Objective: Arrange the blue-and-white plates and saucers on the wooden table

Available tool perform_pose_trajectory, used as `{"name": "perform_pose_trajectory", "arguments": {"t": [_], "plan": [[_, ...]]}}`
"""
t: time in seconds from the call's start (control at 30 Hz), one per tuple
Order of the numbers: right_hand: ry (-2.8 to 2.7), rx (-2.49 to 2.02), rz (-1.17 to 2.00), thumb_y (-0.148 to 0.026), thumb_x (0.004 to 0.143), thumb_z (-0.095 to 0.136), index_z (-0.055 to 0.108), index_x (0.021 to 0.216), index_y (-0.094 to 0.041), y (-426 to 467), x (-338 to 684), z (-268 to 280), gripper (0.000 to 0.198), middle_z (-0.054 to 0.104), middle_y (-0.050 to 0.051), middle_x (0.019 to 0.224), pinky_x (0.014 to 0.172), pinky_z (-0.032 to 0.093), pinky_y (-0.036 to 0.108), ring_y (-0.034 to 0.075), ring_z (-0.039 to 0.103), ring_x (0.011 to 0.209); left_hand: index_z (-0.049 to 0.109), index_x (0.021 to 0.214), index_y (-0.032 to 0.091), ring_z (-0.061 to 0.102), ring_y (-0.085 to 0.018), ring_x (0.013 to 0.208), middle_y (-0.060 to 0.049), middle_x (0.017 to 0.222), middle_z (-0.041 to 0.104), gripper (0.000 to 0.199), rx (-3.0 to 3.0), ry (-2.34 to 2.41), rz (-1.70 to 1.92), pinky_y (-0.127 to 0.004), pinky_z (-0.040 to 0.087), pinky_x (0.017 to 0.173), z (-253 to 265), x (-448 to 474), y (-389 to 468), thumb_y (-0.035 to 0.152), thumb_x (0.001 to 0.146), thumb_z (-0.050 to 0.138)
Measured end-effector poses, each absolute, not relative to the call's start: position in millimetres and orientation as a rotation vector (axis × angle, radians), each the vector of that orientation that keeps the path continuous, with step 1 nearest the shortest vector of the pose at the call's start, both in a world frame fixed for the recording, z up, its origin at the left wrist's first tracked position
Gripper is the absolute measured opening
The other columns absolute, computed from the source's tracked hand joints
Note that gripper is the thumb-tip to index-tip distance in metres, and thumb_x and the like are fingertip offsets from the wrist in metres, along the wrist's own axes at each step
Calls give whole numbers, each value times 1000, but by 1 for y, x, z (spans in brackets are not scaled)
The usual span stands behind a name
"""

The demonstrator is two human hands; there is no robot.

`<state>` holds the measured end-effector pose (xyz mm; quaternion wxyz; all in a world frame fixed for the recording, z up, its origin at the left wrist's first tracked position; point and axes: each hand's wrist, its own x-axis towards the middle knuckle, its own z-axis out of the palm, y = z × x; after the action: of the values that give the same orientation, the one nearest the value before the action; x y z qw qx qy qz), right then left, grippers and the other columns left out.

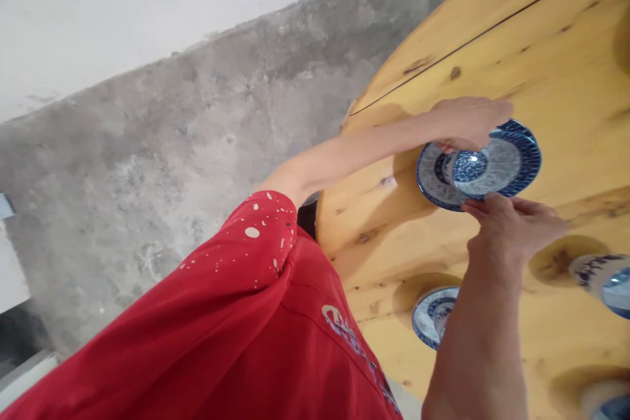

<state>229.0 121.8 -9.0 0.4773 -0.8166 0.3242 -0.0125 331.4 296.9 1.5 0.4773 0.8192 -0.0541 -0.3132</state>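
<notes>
Two hands work at the round wooden bench [492,33]: the left hand [467,121] and right hand [512,226] grip opposite rims of a blue-and-white bowl [492,167] over a matching plate [433,177]. Seemingly mid-placement; setting it down calls for level lowering.

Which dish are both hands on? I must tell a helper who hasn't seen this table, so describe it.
On the round wooden table, look near its edge, between the left hand and right hand. It is the blue-and-white saucer with a small bowl on it; the neighbouring dishes lie untouched.
</notes>
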Motion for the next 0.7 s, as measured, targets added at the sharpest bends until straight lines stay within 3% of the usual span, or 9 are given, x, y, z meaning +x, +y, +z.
{"name": "perform_pose_trajectory", "arguments": {"t": [0.3, 0.4, 0.53, 0.7], "plan": [[788, -1950, -5, -12, 67, 61, 51, 70, -18, 118, 228, -11, 12, 56, 1, 56, 62, 60, 31, 18, 65, 57, 69, 85, 14, 68, -25, 91, -8, 78, 72, 10, 2094, -227, -734, -34, 52, 87, -1, 333, 299, 8, 78, 70], [750, -1921, -29, -19, 73, 62, 56, 71, -15, 117, 225, -12, 7, 58, 2, 56, 56, 58, 27, 16, 63, 53, 69, 95, 11, 65, -26, 106, -10, 95, 73, 11, 2199, -257, -621, -34, 48, 93, 8, 337, 300, 15, 85, 67], [766, -1866, -110, -18, 75, 61, 60, 75, -12, 109, 218, -2, 6, 59, 1, 56, 49, 56, 22, 14, 62, 49, 65, 112, 6, 56, -26, 118, -15, 118, 69, 30, 2379, -420, -436, -36, 42, 101, 34, 342, 288, 30, 97, 56], [775, -1802, -210, -17, 76, 61, 61, 80, -12, 71, 211, 15, 7, 62, 0, 60, 47, 55, 20, 11, 61, 47, 70, 107, 11, 63, -24, 104, -13, 110, 71, 33, 2390, -621, -397, -34, 44, 89, 66, 345, 244, 31, 95, 47]]}}
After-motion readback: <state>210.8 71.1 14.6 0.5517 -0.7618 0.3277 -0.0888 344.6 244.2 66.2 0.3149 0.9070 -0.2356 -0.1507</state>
